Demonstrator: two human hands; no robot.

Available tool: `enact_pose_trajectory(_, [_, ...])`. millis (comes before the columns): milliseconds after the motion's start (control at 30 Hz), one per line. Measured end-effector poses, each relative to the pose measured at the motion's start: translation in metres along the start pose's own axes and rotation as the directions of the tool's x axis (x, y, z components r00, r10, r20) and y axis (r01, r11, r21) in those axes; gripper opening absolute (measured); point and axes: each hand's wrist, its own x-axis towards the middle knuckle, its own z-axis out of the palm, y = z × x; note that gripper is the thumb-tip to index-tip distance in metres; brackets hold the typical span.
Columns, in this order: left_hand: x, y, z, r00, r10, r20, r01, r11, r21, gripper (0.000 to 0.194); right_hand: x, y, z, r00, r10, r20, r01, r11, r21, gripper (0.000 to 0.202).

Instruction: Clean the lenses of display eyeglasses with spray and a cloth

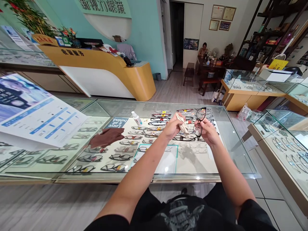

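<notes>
Above the glass counter [192,165], my left hand [172,127] is closed on a cream-coloured cloth [183,126], which hangs down from the fingers. To its right, my right hand [209,132] grips a pair of dark-framed eyeglasses [201,113], held upright with one lens above the other. The cloth is beside the glasses, apart from the lenses as far as I can see. A small white spray bottle [136,118] stands on the counter to the left of my hands. Near it lies a crumpled brown cloth [107,137].
Rows of eyeglass frames [120,157] lie inside the counter under the glass. A desk calendar [45,118] stands at the left. Another display case [284,154] is at the right. Further back are a yellow reception desk [141,80] and a seated person [203,51] at a dark table.
</notes>
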Motion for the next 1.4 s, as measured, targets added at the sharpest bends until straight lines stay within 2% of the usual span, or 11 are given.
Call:
enact_pose_trajectory(233, [0.004,-0.007,-0.005,0.995,-0.070,0.065,0.066,0.996,0.062,0.062,-0.002,0.000,0.001,1.000,0.005,0.018,-0.005,1.000,-0.010,0.044])
enact_pose_trajectory(433, [0.009,-0.012,-0.010,0.988,-0.110,0.107,0.105,0.993,0.054,0.057,-0.003,-0.001,0.004,0.999,-0.020,0.046,0.021,0.999,-0.043,0.044])
enact_pose_trajectory(667, [0.010,-0.014,-0.015,0.984,-0.142,0.109,0.133,0.987,0.085,0.053,-0.008,-0.004,0.007,0.995,0.027,0.098,-0.018,0.996,-0.090,0.046])
enact_pose_trajectory(933, [0.018,-0.015,-0.021,0.984,-0.166,0.059,0.160,0.983,0.090,0.053,-0.005,-0.006,0.003,0.999,0.019,0.049,-0.018,1.000,-0.010,0.046])
enact_pose_trajectory(1100, [0.019,-0.014,-0.026,0.975,-0.215,0.060,0.205,0.969,0.136,0.032,-0.002,-0.009,-0.003,0.999,-0.020,-0.044,0.023,0.997,0.073,0.042])
enact_pose_trajectory(1233, [0.013,-0.010,-0.024,0.953,-0.286,0.097,0.258,0.939,0.225,0.038,-0.002,-0.012,-0.005,0.998,-0.028,-0.049,0.032,0.994,0.101,0.041])
enact_pose_trajectory(1400, [0.005,-0.003,-0.021,0.904,-0.370,0.212,0.291,0.899,0.328,0.047,-0.002,-0.014,-0.005,0.998,-0.049,-0.027,0.051,0.996,0.068,0.033])
